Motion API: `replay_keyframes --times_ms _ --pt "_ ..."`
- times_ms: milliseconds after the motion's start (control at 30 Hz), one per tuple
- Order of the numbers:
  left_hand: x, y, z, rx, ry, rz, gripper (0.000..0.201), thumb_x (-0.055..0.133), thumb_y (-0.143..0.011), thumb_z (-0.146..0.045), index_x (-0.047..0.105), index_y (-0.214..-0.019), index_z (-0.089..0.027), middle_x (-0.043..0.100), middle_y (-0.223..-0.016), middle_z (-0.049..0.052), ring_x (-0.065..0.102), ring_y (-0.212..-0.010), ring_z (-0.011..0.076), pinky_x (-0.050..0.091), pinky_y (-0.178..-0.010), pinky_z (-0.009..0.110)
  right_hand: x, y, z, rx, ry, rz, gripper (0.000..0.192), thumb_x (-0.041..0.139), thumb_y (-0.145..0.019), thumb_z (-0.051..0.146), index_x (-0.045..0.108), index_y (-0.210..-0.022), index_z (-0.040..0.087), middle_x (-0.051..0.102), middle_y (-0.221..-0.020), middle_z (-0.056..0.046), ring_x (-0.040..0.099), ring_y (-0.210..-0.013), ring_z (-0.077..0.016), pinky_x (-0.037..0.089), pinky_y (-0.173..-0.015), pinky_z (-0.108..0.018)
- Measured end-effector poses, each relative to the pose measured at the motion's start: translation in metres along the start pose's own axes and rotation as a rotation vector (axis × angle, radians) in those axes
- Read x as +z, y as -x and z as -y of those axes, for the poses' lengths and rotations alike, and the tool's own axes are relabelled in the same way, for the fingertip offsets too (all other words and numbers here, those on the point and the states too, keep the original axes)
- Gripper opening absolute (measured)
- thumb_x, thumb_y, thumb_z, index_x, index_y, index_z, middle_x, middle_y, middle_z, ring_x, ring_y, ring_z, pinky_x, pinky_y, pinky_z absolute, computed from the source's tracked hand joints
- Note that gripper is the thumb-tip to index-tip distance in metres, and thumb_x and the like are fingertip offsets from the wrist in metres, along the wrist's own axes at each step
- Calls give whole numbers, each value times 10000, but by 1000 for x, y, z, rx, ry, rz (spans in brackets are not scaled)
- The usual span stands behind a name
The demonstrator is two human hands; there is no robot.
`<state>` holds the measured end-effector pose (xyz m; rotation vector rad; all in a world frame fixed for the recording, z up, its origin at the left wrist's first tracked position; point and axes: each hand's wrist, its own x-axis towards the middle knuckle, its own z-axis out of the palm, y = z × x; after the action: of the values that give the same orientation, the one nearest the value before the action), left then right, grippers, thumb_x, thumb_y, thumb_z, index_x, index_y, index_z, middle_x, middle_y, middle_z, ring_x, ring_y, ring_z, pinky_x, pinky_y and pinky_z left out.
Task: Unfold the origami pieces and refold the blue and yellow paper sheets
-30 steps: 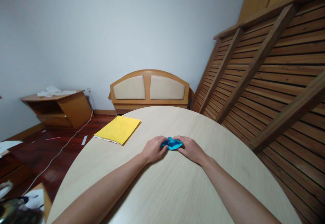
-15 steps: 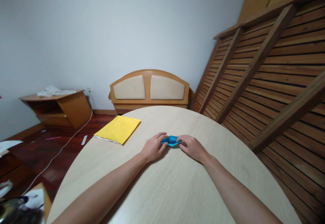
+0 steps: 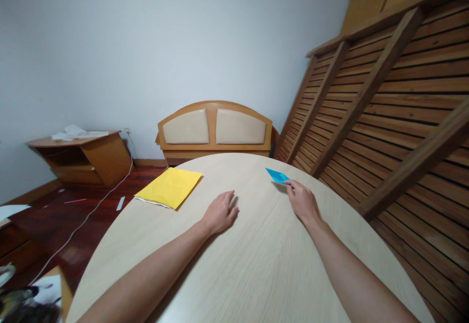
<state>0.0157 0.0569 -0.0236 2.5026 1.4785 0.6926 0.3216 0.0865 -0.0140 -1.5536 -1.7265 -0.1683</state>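
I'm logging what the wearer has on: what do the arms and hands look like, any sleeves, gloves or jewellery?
Both forearms are bare, with no sleeve in view. The left hand and right hand wear no gloves; no watch, ring or bracelet shows.

Left hand (image 3: 220,214) flat, palm down; right hand (image 3: 302,199) extended forward, fingertips pinched.

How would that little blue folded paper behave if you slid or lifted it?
The blue folded paper looks thin and flat, so probably very light and easily slid across the smooth table. Its creases likely stiffen it somewhat, though it could crumple if squeezed. The right hand touches its edge.
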Motion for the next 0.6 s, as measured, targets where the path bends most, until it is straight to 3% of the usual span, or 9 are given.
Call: replay_keyframes --times_ms 267,600 --pt "-1 0 -1 -7 -2 20 550 460 -938 -373 403 -1413 -100 518 -1416 156 482 -1304 271 382 -1107 386 7 -4 -47 157 65 -63 415 390 -909 189 703 -1169 106 689 -1217 -142 651 -1104 -290 479 -995 -415" --pt "0 0 -2 1 -18 27 541 461 -936 -373 424 -1401 -101 527 -1407 161 480 -1301 279 375 -1110 399 23 -1 -70 323 40 1 451 387 -914 234 686 -1215 84 590 -1366 -164 584 -1205 -359 424 -1044 -485"
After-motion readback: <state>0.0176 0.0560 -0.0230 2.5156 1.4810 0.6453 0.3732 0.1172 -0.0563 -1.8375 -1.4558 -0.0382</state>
